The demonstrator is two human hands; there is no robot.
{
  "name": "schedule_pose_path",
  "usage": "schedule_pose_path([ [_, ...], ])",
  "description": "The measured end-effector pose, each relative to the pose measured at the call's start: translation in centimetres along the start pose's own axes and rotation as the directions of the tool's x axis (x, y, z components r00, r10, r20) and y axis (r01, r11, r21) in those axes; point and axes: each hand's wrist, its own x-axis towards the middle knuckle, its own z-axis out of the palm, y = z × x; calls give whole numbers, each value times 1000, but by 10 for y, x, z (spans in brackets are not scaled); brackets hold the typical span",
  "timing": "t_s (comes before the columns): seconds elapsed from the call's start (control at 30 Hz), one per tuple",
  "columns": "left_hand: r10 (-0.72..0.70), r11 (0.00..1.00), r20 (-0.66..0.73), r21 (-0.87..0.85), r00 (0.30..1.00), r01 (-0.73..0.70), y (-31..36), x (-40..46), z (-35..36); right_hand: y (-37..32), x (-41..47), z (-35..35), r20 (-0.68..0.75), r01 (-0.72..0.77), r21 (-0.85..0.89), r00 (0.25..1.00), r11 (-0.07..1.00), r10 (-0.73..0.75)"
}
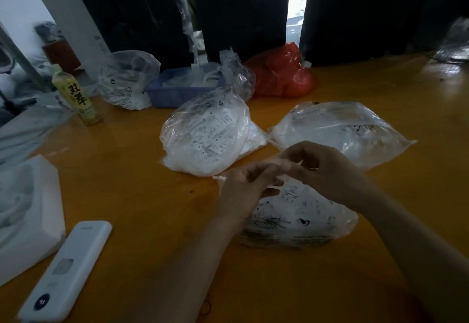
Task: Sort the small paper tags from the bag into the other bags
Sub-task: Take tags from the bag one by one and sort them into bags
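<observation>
Orange worktop (pixel 132 190). Near clear bag (pixel 299 218) of paper tags lies under both hands. Left hand (pixel 243 188) and right hand (pixel 322 167) meet above it, fingers curled, pinching something small and blurred. Two further tag bags: centre bag (pixel 205 137), right bag (pixel 337 129). White power bank (pixel 66 269) near left.
</observation>
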Motion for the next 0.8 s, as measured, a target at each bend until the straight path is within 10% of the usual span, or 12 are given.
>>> schedule_pose_path([
  [0.53,-62,991,-86,-123,994,51,-1,2,-6,12,6,6,-101,-9,-205,995,979,-12],
  [0.8,-152,893,-19,-431,988,129,0,3,-6,27,6,-3,295,67,-583,946,810,134],
])
